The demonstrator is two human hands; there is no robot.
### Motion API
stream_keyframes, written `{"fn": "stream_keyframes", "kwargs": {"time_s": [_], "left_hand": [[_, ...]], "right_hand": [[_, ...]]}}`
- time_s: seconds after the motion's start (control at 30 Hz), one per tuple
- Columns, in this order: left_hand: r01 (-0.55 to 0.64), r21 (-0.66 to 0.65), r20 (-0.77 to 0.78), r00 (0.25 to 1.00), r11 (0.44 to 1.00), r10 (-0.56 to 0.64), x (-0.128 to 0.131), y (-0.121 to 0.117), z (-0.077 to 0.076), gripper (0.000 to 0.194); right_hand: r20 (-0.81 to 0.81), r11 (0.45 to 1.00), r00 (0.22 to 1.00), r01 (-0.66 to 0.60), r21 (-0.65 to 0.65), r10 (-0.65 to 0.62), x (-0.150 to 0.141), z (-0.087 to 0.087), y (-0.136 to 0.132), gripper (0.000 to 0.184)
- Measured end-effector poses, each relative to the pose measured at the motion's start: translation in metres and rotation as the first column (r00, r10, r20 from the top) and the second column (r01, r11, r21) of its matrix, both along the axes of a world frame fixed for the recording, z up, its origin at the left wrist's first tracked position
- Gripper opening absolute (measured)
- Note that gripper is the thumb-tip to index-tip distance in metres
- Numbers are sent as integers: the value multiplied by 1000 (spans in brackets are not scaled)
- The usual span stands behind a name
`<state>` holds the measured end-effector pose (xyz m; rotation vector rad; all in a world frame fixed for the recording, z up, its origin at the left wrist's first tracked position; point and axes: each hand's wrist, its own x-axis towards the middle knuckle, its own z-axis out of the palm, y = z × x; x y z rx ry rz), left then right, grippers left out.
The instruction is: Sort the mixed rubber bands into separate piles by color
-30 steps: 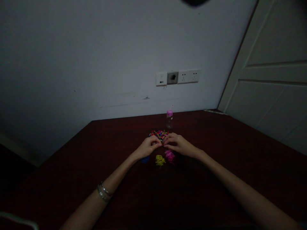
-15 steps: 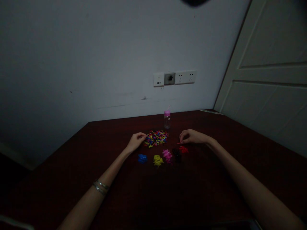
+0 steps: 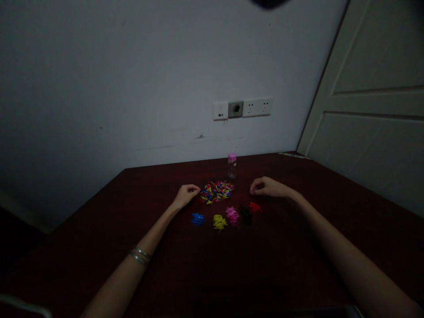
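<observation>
A mixed pile of small coloured loops (image 3: 217, 191), which look like rubber bands, lies mid-table. My left hand (image 3: 187, 195) rests at its left edge, thumb and fingers pinched together; anything between the tips is too small to make out. To the right of the pile, my right hand (image 3: 263, 187) hovers with fingers curled to a pinch, their contents hidden. Just below it lies a small red heap (image 3: 255, 206). Single-colour heaps run leftward from there: black (image 3: 245, 213), pink (image 3: 232, 216), yellow (image 3: 219, 222) and blue (image 3: 198, 219).
Behind the mixed pile stands a clear bottle (image 3: 232, 168) with a pink lid. The dark red table (image 3: 159, 181) meets a pale wall with sockets (image 3: 257, 107). A panelled door (image 3: 371, 132) borders the right side. The room is dim.
A small red band that showed at my right fingertips is no longer visible there. My right hand has shifted very slightly; my left hand stays at the pile's edge.
</observation>
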<state>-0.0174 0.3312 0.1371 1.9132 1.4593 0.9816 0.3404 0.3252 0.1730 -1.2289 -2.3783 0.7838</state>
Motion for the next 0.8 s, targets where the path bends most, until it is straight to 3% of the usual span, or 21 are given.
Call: {"fn": "stream_keyframes", "kwargs": {"time_s": [0.13,0.37,0.8], "left_hand": [[41,-35,-89,995,999,-44,-5,-2,4,26],[238,-94,-141,958,967,-249,-9,-6,10,20],[269,-92,-225,933,959,-283,-10,-3,4,21]], "right_hand": [[-107,988,989,111,107,-99,-7,0,-2,23],[-93,985,991,104,138,-92,-17,-5,-5,21],[-44,989,996,81,120,-76,-24,-7,-7,24]]}}
